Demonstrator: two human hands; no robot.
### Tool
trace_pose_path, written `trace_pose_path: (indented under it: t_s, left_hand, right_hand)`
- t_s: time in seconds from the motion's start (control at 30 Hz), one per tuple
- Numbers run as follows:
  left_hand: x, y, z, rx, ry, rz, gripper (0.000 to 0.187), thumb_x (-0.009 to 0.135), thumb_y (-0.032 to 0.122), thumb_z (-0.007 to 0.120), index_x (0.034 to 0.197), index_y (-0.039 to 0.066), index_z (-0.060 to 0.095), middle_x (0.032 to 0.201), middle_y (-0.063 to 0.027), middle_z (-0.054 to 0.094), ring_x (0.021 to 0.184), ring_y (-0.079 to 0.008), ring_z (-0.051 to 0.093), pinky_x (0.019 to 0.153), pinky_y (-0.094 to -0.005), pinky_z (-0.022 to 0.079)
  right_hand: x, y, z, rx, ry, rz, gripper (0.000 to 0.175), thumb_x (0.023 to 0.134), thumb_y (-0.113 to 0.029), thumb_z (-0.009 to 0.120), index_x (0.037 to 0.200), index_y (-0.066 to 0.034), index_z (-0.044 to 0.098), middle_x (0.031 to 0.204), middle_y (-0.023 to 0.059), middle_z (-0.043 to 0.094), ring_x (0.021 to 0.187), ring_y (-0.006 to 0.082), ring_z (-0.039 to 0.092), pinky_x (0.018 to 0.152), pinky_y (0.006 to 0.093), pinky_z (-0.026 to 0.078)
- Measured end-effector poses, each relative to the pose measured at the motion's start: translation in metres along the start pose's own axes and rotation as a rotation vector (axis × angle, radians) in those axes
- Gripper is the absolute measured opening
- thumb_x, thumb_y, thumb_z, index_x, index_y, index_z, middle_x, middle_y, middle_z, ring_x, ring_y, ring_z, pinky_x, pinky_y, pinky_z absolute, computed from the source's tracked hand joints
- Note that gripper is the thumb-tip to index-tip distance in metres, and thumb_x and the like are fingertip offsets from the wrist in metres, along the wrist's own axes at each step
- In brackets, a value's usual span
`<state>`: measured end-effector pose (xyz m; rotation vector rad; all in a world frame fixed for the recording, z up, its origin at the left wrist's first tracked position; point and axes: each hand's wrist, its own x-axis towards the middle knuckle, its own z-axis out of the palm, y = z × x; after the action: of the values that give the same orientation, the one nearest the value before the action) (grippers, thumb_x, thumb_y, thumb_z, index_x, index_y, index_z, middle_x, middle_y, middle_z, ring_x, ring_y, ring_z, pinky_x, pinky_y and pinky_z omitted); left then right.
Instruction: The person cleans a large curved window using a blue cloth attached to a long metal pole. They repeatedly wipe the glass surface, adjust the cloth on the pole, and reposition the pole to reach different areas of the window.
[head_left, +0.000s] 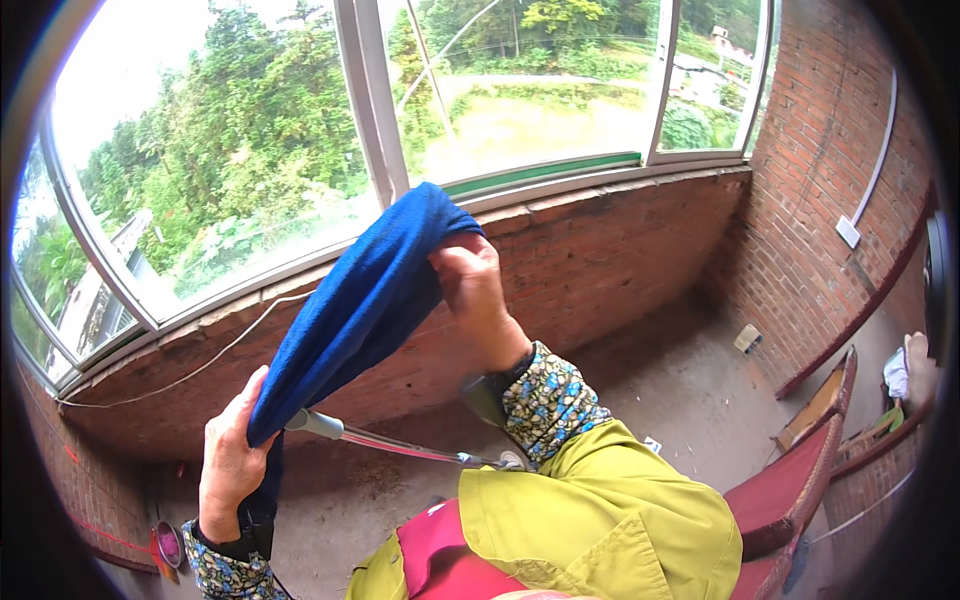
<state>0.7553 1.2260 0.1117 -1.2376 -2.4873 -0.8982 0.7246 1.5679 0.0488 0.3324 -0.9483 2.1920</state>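
Observation:
A blue cloth (352, 300) is stretched slantwise in the air between my two hands, gathered in long folds. My left hand (232, 450) grips its lower end, thumb along the near edge. At the upper end, the fingers of my right hand (476, 292) pinch the cloth where it folds over. Below the cloth, a thin pole with a pale grey grip (322, 424) runs towards my body; its far tip is hidden behind the fabric. Dark fabric hangs under my left hand, and I cannot tell whether it belongs to the blue cloth.
Sliding windows (517, 97) stand above a low brick wall (600, 262) in front of me. A white cable (225, 352) hangs along the wall. To the right are a red padded chair (787, 480) and a brick wall with an outlet (847, 232). A small bucket (170, 544) sits lower left.

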Motion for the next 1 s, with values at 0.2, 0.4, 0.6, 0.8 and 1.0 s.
trace_pose_path:
  t_s: [0.2, 0.4, 0.6, 0.8, 1.0]
  left_hand:
    - [0.013, 0.017, 0.011, 0.078, 0.015, 0.038, 0.071, 0.072, -0.013, 0.064, 0.138, 0.007, 0.049, 0.107, -0.0233, 0.063, 0.094, -0.0411, 0.064, 0.082, -0.0401, 0.051]
    - [-0.019, -0.009, -0.003, 0.018, 0.055, -0.085, 0.068, 0.070, -0.016, 0.058, 0.135, 0.002, 0.051, 0.121, -0.0247, 0.061, 0.111, -0.0380, 0.062, 0.092, -0.0354, 0.049]
    - [-0.006, -0.016, 0.001, 0.025, 0.046, -0.032, 0.068, 0.073, -0.013, 0.067, 0.136, 0.006, 0.051, 0.114, -0.0250, 0.063, 0.106, -0.0378, 0.064, 0.089, -0.0355, 0.050]
    - [-0.003, -0.017, 0.001, 0.027, 0.057, 0.022, 0.067, 0.071, -0.013, 0.067, 0.134, 0.004, 0.052, 0.106, -0.0234, 0.064, 0.096, -0.0411, 0.063, 0.084, -0.0361, 0.050]
    - [-0.012, -0.017, -0.003, 0.062, 0.065, 0.130, 0.063, 0.069, -0.013, 0.061, 0.130, -0.002, 0.053, 0.091, -0.0209, 0.063, 0.078, -0.0371, 0.063, 0.072, -0.0362, 0.050]
  right_hand:
    - [0.017, 0.014, -0.010, -0.207, 0.286, -0.045, 0.025, 0.089, -0.025, 0.068, 0.100, -0.0025, 0.065, 0.086, 0.0048, 0.069, 0.071, 0.0116, 0.064, 0.064, 0.0278, 0.052]
    - [0.032, -0.045, -0.039, 0.430, 0.333, 0.340, 0.086, 0.085, -0.080, 0.032, 0.116, -0.0062, 0.062, 0.118, 0.0169, 0.064, 0.110, 0.0334, 0.059, 0.100, 0.0476, 0.045]
    - [0.018, -0.018, -0.065, 0.305, -0.002, 0.095, 0.039, 0.083, -0.019, 0.047, 0.116, -0.0041, 0.061, 0.119, 0.0129, 0.062, 0.110, 0.0296, 0.057, 0.103, 0.0451, 0.042]
    - [0.002, -0.046, -0.053, 0.025, -0.185, 0.111, 0.081, 0.058, 0.011, 0.033, 0.138, 0.0004, 0.044, 0.132, 0.0139, 0.055, 0.124, 0.0260, 0.052, 0.103, 0.0351, 0.044]
    - [0.001, -0.009, -0.064, -0.540, 0.031, -0.178, 0.042, 0.084, 0.009, 0.064, 0.124, -0.0026, 0.060, 0.090, 0.0020, 0.068, 0.073, 0.0071, 0.060, 0.062, 0.0222, 0.050]
